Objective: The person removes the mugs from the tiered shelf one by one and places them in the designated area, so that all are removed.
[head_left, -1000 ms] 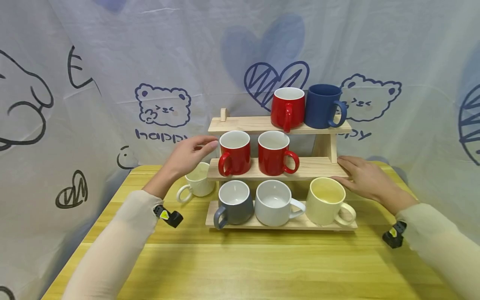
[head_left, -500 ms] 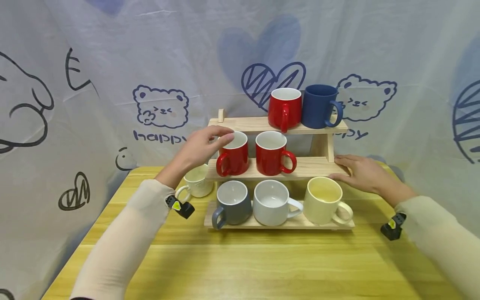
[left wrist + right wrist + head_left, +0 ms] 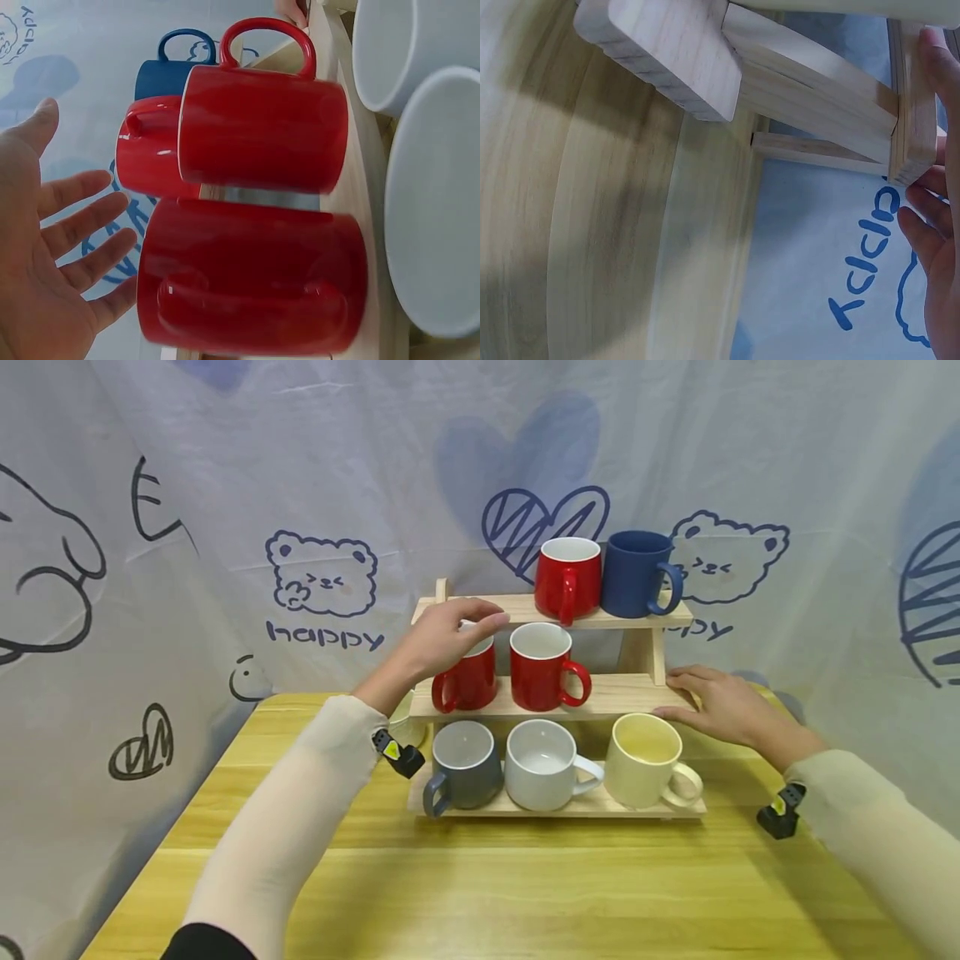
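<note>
My left hand (image 3: 450,639) is in front of the top tier of the wooden rack (image 3: 611,692), over a red mug (image 3: 472,678) on the middle tier. The left wrist view shows its fingers spread, holding nothing and apart from the mugs. A second red mug (image 3: 538,672) sits to the right. Higher up are another red mug (image 3: 567,578) and a blue mug (image 3: 636,578). At the middle tier's right end, my right hand (image 3: 723,703) grips the shelf, thumb on the near side and fingers round the end in the right wrist view.
A grey mug (image 3: 471,772), a white mug (image 3: 542,772) and a pale yellow mug (image 3: 637,768) line the bottom tier. Behind my left forearm, a cream mug (image 3: 408,727) on the wooden table (image 3: 480,889) is mostly hidden. A printed curtain (image 3: 322,460) hangs behind.
My left hand has moved right and up, from beside the left red mug to over it, and its forearm now covers much of the cream mug. My right hand stays on the rack.
</note>
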Action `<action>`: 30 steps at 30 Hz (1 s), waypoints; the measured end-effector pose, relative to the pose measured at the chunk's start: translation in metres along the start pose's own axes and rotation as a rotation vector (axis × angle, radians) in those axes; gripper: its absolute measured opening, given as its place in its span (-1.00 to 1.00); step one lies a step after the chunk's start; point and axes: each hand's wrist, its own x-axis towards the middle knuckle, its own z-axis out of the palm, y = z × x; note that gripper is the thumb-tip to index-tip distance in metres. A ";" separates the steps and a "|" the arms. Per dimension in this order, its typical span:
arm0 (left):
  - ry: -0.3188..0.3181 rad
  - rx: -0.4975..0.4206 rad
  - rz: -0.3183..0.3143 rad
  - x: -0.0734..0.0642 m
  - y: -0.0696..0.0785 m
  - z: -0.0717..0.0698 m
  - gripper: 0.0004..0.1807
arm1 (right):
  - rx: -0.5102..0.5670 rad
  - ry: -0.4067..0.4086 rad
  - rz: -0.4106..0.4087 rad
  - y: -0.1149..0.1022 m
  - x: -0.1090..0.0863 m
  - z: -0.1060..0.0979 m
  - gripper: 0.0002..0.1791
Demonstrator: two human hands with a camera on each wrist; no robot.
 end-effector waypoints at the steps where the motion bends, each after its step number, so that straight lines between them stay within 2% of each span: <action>1: 0.001 -0.001 -0.003 0.002 0.002 0.002 -0.45 | 0.006 -0.007 0.005 0.000 0.000 0.000 -0.17; 8: -0.002 0.013 -0.025 0.015 0.011 0.012 -0.44 | 0.037 -0.015 0.014 0.000 0.001 -0.001 -0.16; 17: -0.018 0.029 -0.005 0.032 0.024 0.024 -0.41 | 0.030 -0.065 0.023 -0.001 0.004 -0.005 -0.12; 26: -0.005 0.059 -0.068 0.048 0.034 0.036 -0.39 | 0.048 -0.081 0.037 0.000 0.006 -0.005 -0.10; 30: 0.030 0.068 -0.089 0.056 0.040 0.041 -0.38 | 0.075 -0.064 0.046 0.001 0.006 -0.004 -0.10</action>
